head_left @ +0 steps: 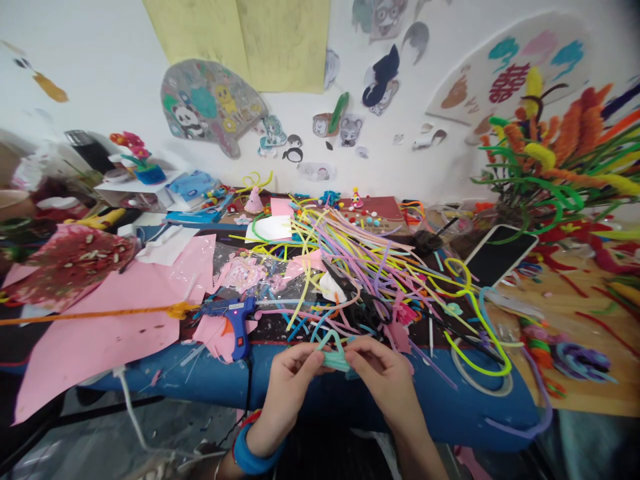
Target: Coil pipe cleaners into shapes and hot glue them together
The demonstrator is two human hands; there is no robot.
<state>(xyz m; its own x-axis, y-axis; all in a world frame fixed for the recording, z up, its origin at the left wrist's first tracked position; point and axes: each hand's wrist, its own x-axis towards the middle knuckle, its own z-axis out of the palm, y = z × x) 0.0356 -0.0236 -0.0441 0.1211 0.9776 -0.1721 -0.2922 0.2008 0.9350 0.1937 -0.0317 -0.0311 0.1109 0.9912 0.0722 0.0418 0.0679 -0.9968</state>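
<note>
My left hand (pixel 290 381) and my right hand (pixel 383 373) meet at the near edge of the table, both pinched on a teal pipe cleaner piece (pixel 334 357) bent into a small loop between them. Its upper end rises as a narrow arch just above my fingers. A blue band sits on my left wrist. Right behind my hands lies a big tangle of coloured pipe cleaners (pixel 350 267) with black scissors (pixel 367 308) on top.
A blue glue gun (pixel 234 319) lies left of my hands, its cord hanging off the blue table edge (pixel 450 407). Pink paper sheets (pixel 100 320) cover the left. A phone (pixel 500 255), a tape ring (pixel 480 373) and a vase of pipe-cleaner flowers (pixel 560 160) stand on the right.
</note>
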